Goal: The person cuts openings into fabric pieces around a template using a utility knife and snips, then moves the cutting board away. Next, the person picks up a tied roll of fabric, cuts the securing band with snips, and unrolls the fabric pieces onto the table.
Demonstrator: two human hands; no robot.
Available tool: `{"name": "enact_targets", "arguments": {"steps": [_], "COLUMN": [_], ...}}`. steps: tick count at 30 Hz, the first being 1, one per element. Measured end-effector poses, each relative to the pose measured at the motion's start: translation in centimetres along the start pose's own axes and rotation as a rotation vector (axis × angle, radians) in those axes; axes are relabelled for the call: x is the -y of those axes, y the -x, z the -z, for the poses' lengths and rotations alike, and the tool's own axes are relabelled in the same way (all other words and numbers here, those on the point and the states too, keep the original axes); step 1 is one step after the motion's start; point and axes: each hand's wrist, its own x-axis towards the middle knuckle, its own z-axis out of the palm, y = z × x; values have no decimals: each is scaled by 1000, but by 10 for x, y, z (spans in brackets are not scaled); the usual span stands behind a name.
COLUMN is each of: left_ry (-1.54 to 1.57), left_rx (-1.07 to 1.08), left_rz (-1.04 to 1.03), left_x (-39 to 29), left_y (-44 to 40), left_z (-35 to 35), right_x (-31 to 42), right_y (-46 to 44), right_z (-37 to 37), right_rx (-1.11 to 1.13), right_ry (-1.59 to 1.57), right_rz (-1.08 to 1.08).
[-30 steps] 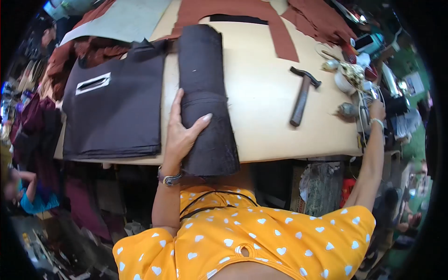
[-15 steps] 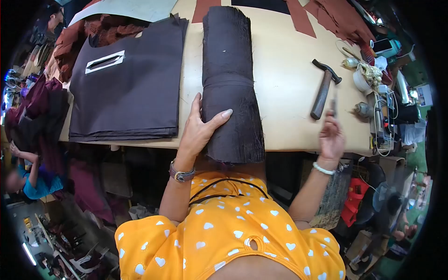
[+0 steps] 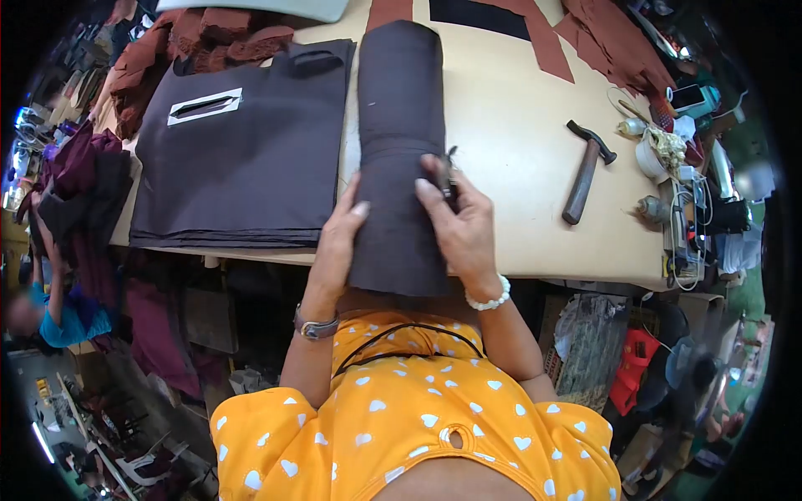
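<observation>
A dark fabric roll (image 3: 403, 100), bound round its middle by a narrow strip, lies upright in view on the pale table, its near end over the edge. My left hand (image 3: 338, 238) grips its left side, thumb on top. At the right side, my right hand (image 3: 461, 221) is closed round a small dark metal tool (image 3: 449, 179), partly hidden by the fingers; its kind is unclear. Thumb and fingertips touch the roll. Left of the roll sits a stack of dark fabric pieces (image 3: 242, 179) with a white-edged slot (image 3: 205, 107) on top.
A hammer (image 3: 585, 171) rests on the table (image 3: 510, 225) at the right. Beyond it are a cord-filled cup (image 3: 652, 157) and cables. Rust-coloured cloth (image 3: 614, 46) lies at the back. Another person in a blue top (image 3: 75, 321) is at the far left.
My right hand has come from the clutter at the right edge to the roll, bringing the small tool. My left hand stays on the roll, which has turned slightly.
</observation>
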Motion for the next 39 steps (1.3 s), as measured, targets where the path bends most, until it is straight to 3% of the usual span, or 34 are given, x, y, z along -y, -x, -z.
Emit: {"name": "enact_targets", "arguments": {"steps": [1, 3, 4, 6, 7, 10, 12, 15, 17, 20, 23, 26, 27, 30, 31, 34, 39], "left_ry": [156, 131, 121, -163, -261, -340, -60, -736, -349, 149, 413, 51, -512, -994, -966, -958, -926], "left_rx": [29, -42, -79, -80, -104, -91, -40, -30, 15, 105, 154, 264, 172, 173, 140, 47, 57], "left_rz": [98, 209, 258, 143, 141, 167, 256, -40, 2, 51, 152, 46, -171, -396, -542, -717, -877], "left_x": [-6, -11, -15, -25, -34, -57, -65, -51, -42, -21, 3, 23, 35, 0, -2, -6, -3], "left_y": [5, 17, 19, 19, 19, 10, 4, 2, 3, 2, 2, -12, -14, -15, -24, -61, -83], "left_z": [5, 29, 37, 44, 45, 53, 48, 8, -5, -29, -54, -62, -51, -56, -58, -74, -91], "right_x": [9, 20, 15, -19, -25, -24, -61, -57, -25, 2, 32, 26, 10, 1, 0, 2, 5], "right_y": [0, -5, -6, -13, -13, 7, 15, 16, 11, 6, 3, 6, 10, 20, 21, 21, 22], "right_z": [-5, -9, -9, -7, -3, -12, -23, -28, -15, 15, 43, 64, 66, 70, 70, 71, 66], "right_rx": [64, 187, 116, -152, -172, -19, 91, 39, 7, -27, -32, -25, -65, -84, -78, -68, -49], "right_ry": [-13, -274, -295, -291, -206, -473, -384, -364, -300, 159, 452, 578, 630, 645, 649, 650, 766], "right_rz": [8, -225, -175, -89, -142, -490, -317, -277, -285, 109, 274, 231, 224, 210, 216, 213, 286]}}
